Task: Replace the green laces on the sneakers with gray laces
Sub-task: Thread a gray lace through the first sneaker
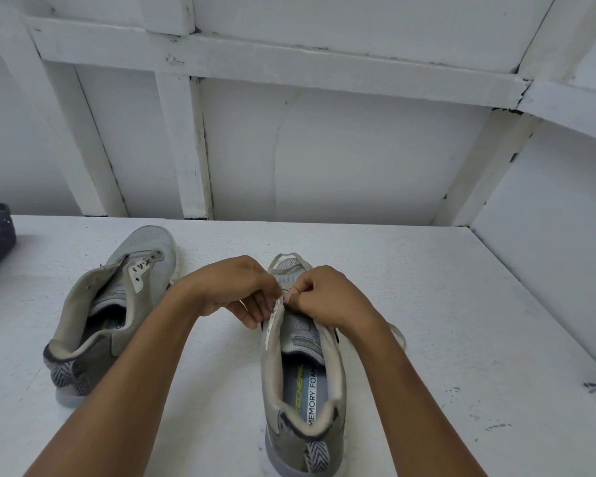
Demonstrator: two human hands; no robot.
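head: sneaker point(303, 373) lies toe away, heel near; left hand point(241, 290) and right hand point(327, 297) pinch its gray lace point(287, 255).

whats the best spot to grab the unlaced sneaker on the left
Take the left sneaker by its heel collar, coming from the near side: the heel is its nearest end, and the unlaced opening gapes, which probably leaves room to reach inside.

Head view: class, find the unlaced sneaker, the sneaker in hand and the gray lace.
unlaced sneaker point(152, 246), head view, on its toe.
sneaker in hand point(310, 394), head view, on its printed insole.
gray lace point(291, 255), head view, on the loop beyond the knuckles.
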